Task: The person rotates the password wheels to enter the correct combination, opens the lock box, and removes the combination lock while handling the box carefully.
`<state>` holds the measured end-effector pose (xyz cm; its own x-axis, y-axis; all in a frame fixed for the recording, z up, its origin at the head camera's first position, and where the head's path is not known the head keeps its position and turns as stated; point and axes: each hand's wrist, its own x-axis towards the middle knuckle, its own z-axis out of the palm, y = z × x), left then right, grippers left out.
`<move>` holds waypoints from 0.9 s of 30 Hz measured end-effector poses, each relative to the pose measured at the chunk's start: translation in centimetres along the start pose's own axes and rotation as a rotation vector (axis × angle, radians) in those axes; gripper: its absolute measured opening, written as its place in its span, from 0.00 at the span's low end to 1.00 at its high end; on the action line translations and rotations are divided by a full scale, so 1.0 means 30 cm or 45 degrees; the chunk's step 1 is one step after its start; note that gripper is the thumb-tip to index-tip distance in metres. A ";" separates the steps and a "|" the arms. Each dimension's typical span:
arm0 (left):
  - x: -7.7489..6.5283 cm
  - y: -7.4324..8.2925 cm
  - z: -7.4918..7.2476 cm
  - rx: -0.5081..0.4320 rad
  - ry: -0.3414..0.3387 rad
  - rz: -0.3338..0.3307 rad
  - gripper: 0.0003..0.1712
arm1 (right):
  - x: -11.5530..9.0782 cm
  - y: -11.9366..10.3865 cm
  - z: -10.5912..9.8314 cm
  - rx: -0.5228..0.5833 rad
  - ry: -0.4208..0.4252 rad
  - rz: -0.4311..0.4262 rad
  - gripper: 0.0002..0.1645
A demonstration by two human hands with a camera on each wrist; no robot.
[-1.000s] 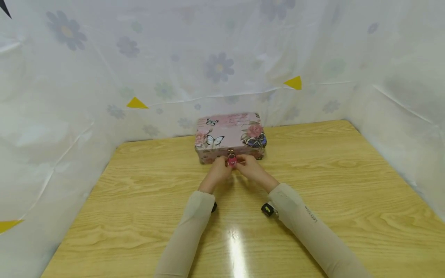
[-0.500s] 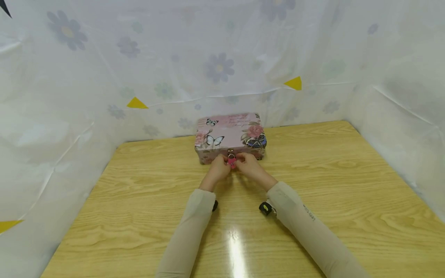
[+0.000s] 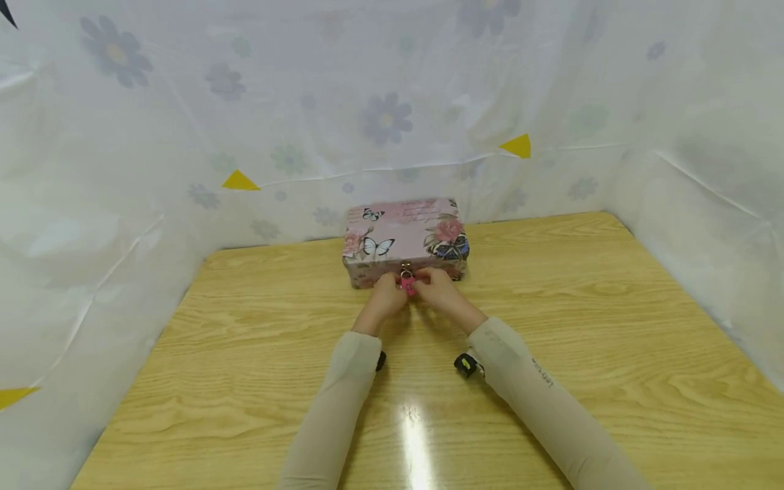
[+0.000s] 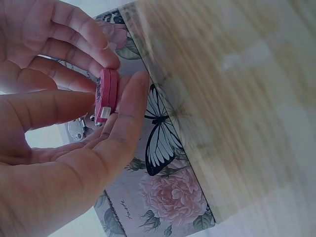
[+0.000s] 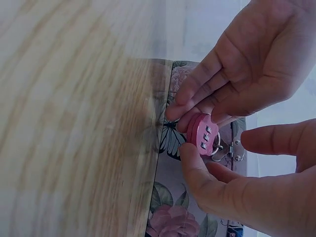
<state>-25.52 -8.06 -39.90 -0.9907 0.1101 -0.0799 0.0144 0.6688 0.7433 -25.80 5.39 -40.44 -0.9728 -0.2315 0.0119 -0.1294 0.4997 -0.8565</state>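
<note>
A pink padlock (image 3: 408, 284) with number dials hangs by its shackle from the metal clasp (image 3: 406, 266) on the front of a floral box (image 3: 401, 235). My left hand (image 3: 387, 297) pinches the lock's body between thumb and fingers, as the left wrist view shows. From the other side, a fingertip of my right hand (image 3: 442, 293) touches the padlock's edge. In the right wrist view, the right thumb (image 5: 264, 139) stands apart from the lock (image 5: 202, 135), near the clasp. Three dials face the right wrist camera.
The box stands near the back of a wood-grain table (image 3: 275, 354). A pale flower-print sheet (image 3: 306, 102) hangs behind it and along both sides. Yellow triangles (image 3: 241, 180) mark the sheet.
The padlock has tilted between my fingers, with its dial face less plain in the head view. My right forearm has shifted slightly inward and forward. The box stays put.
</note>
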 end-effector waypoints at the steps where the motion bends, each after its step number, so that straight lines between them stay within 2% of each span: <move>1: 0.002 -0.002 0.001 -0.006 -0.002 0.002 0.20 | 0.001 0.000 0.000 -0.002 -0.004 0.006 0.25; 10: 0.003 -0.009 0.003 -0.087 -0.023 -0.001 0.17 | 0.007 0.001 0.003 0.021 -0.010 0.030 0.25; 16: 0.013 -0.015 0.012 -0.261 -0.037 -0.079 0.15 | 0.016 0.007 0.010 0.034 0.003 0.051 0.23; 18: 0.127 -0.136 0.081 -0.318 -0.035 -0.079 0.16 | 0.032 0.027 0.019 0.095 -0.006 0.057 0.23; 19: 0.204 -0.218 0.127 -0.345 -0.034 -0.069 0.18 | 0.071 0.082 0.036 0.161 -0.012 0.052 0.22; 21: 0.402 -0.430 0.245 -0.381 -0.030 -0.040 0.20 | 0.128 0.159 0.062 0.291 -0.037 0.066 0.20; 23: 0.595 -0.640 0.363 -0.409 -0.031 0.004 0.21 | 0.158 0.195 0.078 0.436 -0.078 0.132 0.20; 25: 0.666 -0.716 0.407 -0.439 -0.039 0.010 0.21 | 0.168 0.201 0.085 0.527 -0.091 0.193 0.20; 26: 0.672 -0.721 0.410 -0.456 -0.045 0.001 0.20 | 0.138 0.153 0.073 0.547 -0.091 0.235 0.20; 27: 0.650 -0.696 0.398 -0.473 -0.050 -0.003 0.19 | 0.120 0.126 0.067 0.598 -0.098 0.268 0.19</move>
<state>-43.52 -11.09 -64.91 -0.9846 0.1416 -0.1021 -0.0453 0.3578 0.9327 -29.41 4.77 -44.68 -0.9493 -0.2354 -0.2085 0.1851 0.1178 -0.9756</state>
